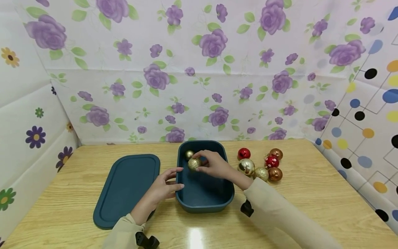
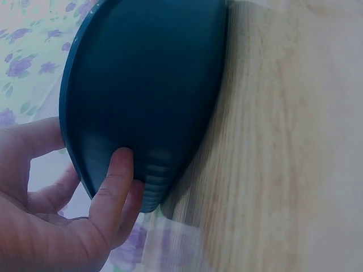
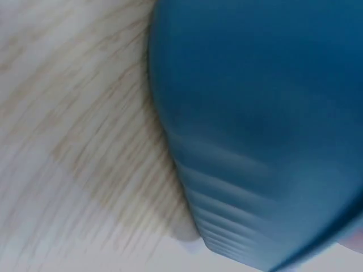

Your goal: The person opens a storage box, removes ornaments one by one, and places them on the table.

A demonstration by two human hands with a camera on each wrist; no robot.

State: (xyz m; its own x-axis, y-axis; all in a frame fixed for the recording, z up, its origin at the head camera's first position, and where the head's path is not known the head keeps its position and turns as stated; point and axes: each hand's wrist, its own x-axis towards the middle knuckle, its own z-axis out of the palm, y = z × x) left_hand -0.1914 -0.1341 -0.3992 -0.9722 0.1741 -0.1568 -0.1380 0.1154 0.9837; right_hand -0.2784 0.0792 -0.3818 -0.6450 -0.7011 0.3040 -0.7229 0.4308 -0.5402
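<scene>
Inside the dark teal box (image 1: 205, 193), my right hand (image 1: 216, 165) pinches a glittery gold Christmas ball (image 1: 194, 164) between thumb and fingers. Just behind it, a smaller shiny gold ball (image 1: 189, 154) lies in the box's far left corner. My left hand (image 1: 163, 188) holds the box's left side, some fingertips over the rim and others on the outer wall (image 2: 147, 85). The right wrist view has the box's outer wall (image 3: 255, 113) across it and hides the pinched ball.
A flat teal lid (image 1: 127, 186) lies on the wooden table left of the box. To the right sit several more balls: a plain red one (image 1: 244, 153), a large shiny gold one (image 1: 246, 167), a spotted red one (image 1: 272, 161) and brown ones (image 1: 275, 174). Flowered cloth (image 1: 186, 103) hangs behind.
</scene>
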